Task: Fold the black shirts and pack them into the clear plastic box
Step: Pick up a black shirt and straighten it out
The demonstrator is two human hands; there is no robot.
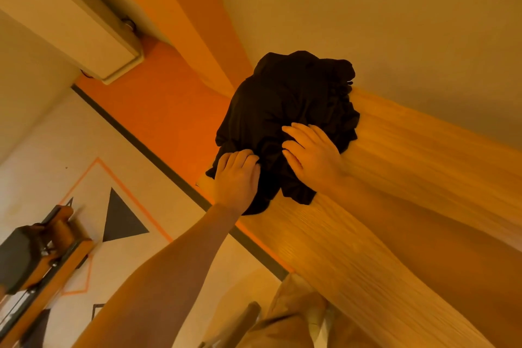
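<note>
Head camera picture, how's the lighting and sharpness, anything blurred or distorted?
Head view: a strong orange-yellow cast tints everything; the pile of black shirts is so dark its folds barely show. The wooden table is streaked with motion blur, while the left hand and right hand stay fairly sharp. The wide-angle frame is heavily tilted.

We see the heap of shirts (285,110) on the bench (395,178), our left hand (236,181) and right hand (313,155) on its near side (side by side).

I saw a light wooden tabletop (381,206) with fine grain. Directly on it lay a crumpled heap of black shirts (291,110), near its far edge.
</note>
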